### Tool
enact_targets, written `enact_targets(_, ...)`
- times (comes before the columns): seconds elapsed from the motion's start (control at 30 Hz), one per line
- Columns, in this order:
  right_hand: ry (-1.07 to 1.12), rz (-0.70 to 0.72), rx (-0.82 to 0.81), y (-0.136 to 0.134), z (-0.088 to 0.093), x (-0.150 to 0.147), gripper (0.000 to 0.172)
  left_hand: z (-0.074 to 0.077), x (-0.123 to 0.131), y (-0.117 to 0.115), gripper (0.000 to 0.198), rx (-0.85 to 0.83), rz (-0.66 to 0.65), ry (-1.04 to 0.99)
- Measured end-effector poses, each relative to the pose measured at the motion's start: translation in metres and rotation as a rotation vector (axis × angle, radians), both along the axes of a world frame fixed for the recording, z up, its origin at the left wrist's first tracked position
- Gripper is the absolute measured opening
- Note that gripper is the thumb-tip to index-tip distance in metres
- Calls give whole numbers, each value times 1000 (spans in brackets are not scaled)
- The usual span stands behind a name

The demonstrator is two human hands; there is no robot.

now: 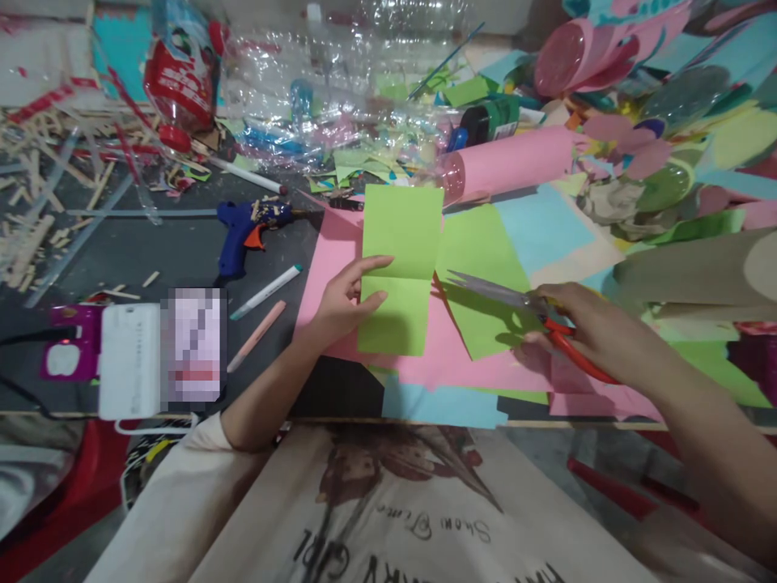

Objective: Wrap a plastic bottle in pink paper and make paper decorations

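Now the left hand [343, 304] pinches the green paper [401, 267]; the right hand [583, 324] grips scissors [515, 304] beside it.

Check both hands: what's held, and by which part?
Left hand pinches the green paper at its left edge; right hand grips the scissors by their red handles.
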State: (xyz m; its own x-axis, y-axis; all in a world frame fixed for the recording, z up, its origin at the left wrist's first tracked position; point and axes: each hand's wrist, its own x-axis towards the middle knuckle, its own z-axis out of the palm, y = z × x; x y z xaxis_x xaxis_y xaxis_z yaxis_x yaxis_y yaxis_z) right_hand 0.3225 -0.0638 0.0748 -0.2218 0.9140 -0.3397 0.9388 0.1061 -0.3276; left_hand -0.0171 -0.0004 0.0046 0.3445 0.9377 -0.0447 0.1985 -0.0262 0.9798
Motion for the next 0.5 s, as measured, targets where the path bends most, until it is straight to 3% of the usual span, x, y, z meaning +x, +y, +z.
enact_targets(0.3,18,144,-64,14,4,-16,26,2,-2,0,40,52,-63,23)
enact_targets(0.5,21,185,-56,23,0,-26,51,0,-2,-1,41,112,-111,32)
